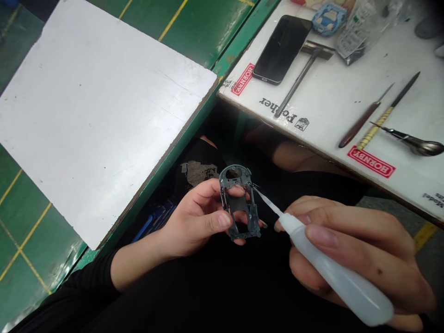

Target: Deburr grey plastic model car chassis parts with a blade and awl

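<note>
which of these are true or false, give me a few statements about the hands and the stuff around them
1. The left hand holds a small grey plastic frame. True.
2. The right hand holds a metal file. False: it holds a white squeeze bottle.
3. A phone lies on the white board. True.
4. A red-handled knife is in the left hand. False: the red-handled knife lies on the white board.
5. Both hands wear gloves. False: both are bare.

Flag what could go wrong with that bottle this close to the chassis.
The nozzle of the squeeze bottle, held in the right hand, sits at the chassis edge. A hard squeeze could release too much; the contents can't be identified. The left hand is close enough to get contaminated. Tip pressure might also flex or snap the thin side rails.
</note>
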Demonstrator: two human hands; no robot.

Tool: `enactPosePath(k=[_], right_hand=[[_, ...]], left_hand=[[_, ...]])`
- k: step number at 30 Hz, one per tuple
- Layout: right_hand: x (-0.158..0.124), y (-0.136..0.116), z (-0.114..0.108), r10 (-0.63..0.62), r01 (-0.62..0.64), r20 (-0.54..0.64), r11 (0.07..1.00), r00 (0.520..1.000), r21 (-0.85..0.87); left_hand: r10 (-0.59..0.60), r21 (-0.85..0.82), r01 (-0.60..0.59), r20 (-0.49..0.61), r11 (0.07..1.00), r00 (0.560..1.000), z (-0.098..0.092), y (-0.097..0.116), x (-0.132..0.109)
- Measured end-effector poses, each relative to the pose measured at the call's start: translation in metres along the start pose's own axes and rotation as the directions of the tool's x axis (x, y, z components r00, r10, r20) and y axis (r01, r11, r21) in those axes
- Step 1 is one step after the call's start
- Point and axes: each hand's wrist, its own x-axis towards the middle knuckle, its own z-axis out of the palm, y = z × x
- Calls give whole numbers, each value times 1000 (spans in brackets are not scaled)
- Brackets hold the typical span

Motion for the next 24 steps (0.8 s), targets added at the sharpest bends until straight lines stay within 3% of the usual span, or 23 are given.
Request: enactPosePath(k=[12, 22, 24], right_hand=[[-1, 9, -5, -105, 106, 73, 994, 992, -6], [-1, 9, -4, -118, 118, 71, 993, 990, -4], [-5, 10, -4, -45, 44, 40, 999, 998, 19]], left_hand=[[-14, -11, 14, -11, 1000, 1000, 1, 1, 0], [-5, -19, 5, -6, 1000, 1000, 0, -1, -1], [-7, -19, 7, -3, 1000, 1000, 0, 0, 0]])
